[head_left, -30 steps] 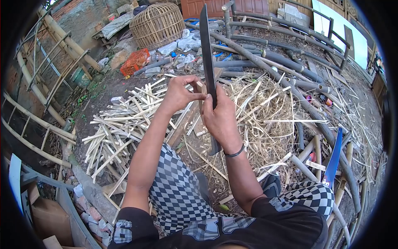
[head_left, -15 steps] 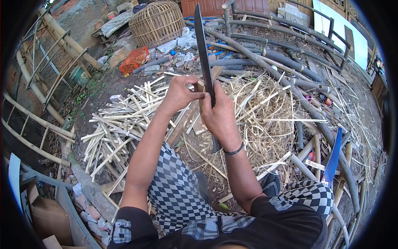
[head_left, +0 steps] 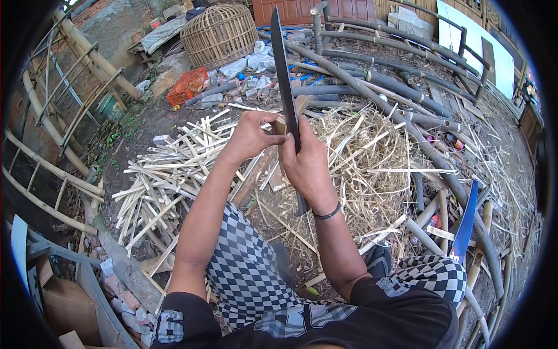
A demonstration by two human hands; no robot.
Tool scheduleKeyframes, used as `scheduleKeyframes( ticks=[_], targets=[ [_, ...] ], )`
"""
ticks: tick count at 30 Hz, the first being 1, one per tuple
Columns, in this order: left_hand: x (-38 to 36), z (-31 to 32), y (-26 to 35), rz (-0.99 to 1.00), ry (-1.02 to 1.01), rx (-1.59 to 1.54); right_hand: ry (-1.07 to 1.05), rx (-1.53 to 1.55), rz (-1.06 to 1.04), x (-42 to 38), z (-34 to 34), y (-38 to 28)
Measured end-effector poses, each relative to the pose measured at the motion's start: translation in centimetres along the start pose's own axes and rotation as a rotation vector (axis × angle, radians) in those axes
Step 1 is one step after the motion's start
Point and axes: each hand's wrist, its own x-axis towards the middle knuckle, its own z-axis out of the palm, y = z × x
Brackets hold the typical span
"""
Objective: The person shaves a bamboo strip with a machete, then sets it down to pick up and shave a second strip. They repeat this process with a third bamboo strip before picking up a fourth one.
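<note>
Machete (head_left: 285,81): one, mid-view, dark blade pointing up, between the two piles of cut wood; any maker's mark is unreadable.
Bamboo frame (head_left: 55,180): one, ladder-like, at the far left.
Cardboard box (head_left: 70,308): one, lower left.
Green bucket (head_left: 109,107): one, beside the wall.
Sleeve print (head_left: 170,326): one plaid numeral, 6 or 9, I cannot tell which.
Pale strips (head_left: 168,174): dozens, overlapping, too many to count.
Orange crate (head_left: 187,87): one, tilted on the ground.
Woven cage (head_left: 218,36): one, domed.
Left hand (head_left: 253,136): narrow, thumb and fingers pinching a wooden piece against the near side of the blade.
Wooden piece (head_left: 281,126): one between the fingertips; its far end is hidden.
Right hand (head_left: 311,166): wrapped round the machete, handle end showing below the palm.
Black wristband (head_left: 328,213): one, right wrist.
Curly shavings (head_left: 372,168): one heap, uncountable.
Blue saw blade (head_left: 466,221): one, its white lettering too small to read.
</note>
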Motion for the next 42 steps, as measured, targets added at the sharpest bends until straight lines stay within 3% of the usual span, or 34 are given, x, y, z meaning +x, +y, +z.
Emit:
scheduleKeyframes(
  ticks=[4,9,16,18,21,26,29,32,34,42],
  targets=[
    [0.2,0.1,-1.4,0.004,-0.109,0.048,-0.006,-0.012,0.000,0.0,-0.1,0.4],
    [-0.1,0.4,-1.2,0.197,-0.109,0.300,-0.056,-0.057,0.008,-0.2,-0.5,0.0],
    [0.0,0.6,0.1,0.095,-0.175,0.241,-0.067,-0.131,-0.008,0.1,-1.2,-0.7],
    [-0.3,0.4,0.9,0.195,-0.096,0.180,-0.070,-0.132,-0.039,-0.1,-1.3,-1.0],
    [-0.4,0.7,0.1,0.152,-0.097,0.214,-0.077,-0.145,-0.021,-0.1,-0.3,0.0],
    [-0.5,0.4,1.2,0.256,-0.045,0.305,-0.101,-0.080,-0.037,0.0,-1.3,-0.8],
    [-0.7,0.4,1.0,0.151,-0.042,0.211,-0.078,-0.151,-0.026,0.3,0.1,0.5],
    [-0.2,-0.3,0.9,0.227,-0.042,0.258,-0.086,-0.102,-0.077,0.2,-0.6,-0.3],
    [-0.6,-0.5,1.5,0.154,-0.070,0.216,-0.075,-0.093,-0.098,0.3,-0.7,-0.4],
    [-0.5,-0.5,1.6,0.175,-0.022,0.223,-0.069,-0.061,-0.092,0.2,-0.8,-0.5]
  ],
)
